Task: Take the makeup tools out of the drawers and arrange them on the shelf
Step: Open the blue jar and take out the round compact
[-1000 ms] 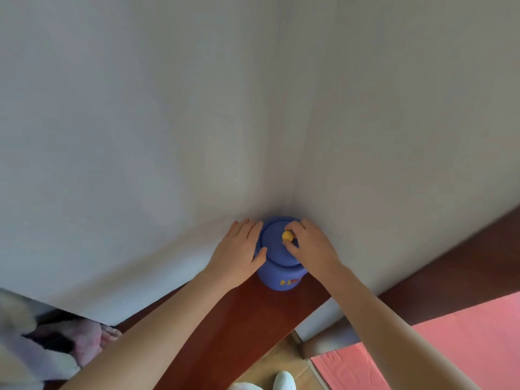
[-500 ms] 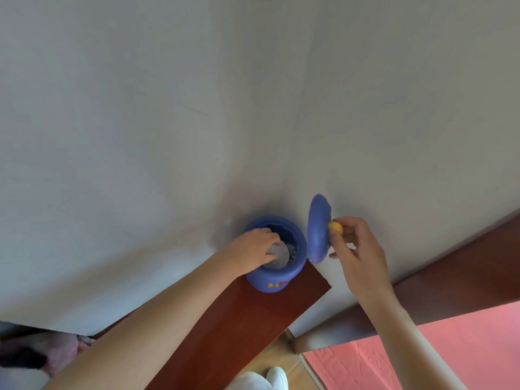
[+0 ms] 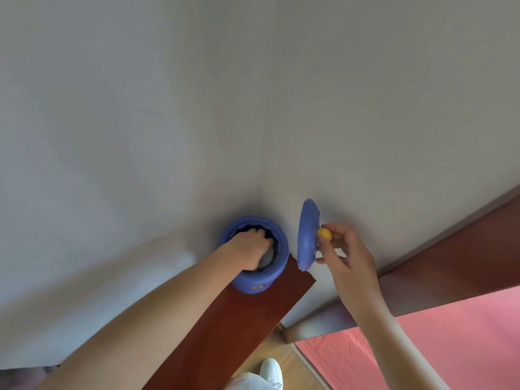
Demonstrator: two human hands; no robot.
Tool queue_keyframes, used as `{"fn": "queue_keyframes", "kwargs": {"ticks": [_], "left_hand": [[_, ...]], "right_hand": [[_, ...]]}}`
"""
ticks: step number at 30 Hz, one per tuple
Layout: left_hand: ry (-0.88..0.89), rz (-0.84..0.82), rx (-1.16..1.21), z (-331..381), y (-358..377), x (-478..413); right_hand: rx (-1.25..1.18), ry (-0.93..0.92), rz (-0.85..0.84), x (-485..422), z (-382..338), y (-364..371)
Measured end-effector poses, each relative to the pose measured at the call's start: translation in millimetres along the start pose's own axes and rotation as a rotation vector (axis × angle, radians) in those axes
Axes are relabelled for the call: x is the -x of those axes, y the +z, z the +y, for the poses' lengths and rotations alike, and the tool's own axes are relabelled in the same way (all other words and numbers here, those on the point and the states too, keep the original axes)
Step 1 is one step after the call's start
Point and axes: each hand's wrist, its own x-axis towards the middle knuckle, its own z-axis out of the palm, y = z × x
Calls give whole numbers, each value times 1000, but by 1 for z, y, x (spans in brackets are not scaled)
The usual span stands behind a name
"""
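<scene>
Corner of two pale walls (image 3: 140,136), with a red-brown shelf (image 3: 253,319) running into it. A blue jar (image 3: 263,281) stands at the shelf's far end, close in the corner, its mouth uncovered. Its blue lid (image 3: 307,235) hangs on edge in the air just right of the jar, apart from it. The left hand (image 3: 249,250) reaches into the jar, knuckles up, fingers bent down out of sight; whether they grip anything cannot be told. The right hand (image 3: 347,258) pinches the lid's yellow knob (image 3: 324,234) between thumb and forefinger. Inside the jar only a dark ragged mass and a pale patch show; no makeup tools can be made out, and no drawer is in view. Judged step: handling the jar's contents. The next move probably calls for lifting the left hand straight out of the narrow mouth, with the lid held aside.
</scene>
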Motion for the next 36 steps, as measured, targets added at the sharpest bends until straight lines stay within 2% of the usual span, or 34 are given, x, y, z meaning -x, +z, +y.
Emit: {"fn": "queue_keyframes", "kwargs": {"ticks": [6,9,12,15,19,21,27,36], "left_hand": [[-26,-127,318,-12,-27,21],[-56,-136,386,-9,-47,34],[-77,-35,423,-10,-56,50],[-109,105,626,-21,-48,80],[-240,294,824,-27,-19,134],[-318,326,861,-28,4,155],[-555,240,715,-25,81,181],[-663,135,431,-10,131,182]], "right_hand": [[-19,34,-16,-1,3,2],[-16,47,-33,-3,5,7],[3,38,-49,-5,7,12],[72,-6,-68,-10,8,19],[260,-145,-151,-20,8,38],[370,-234,-208,-25,12,49],[630,-343,-333,-41,20,74],[808,-411,-370,-42,27,93]]}}
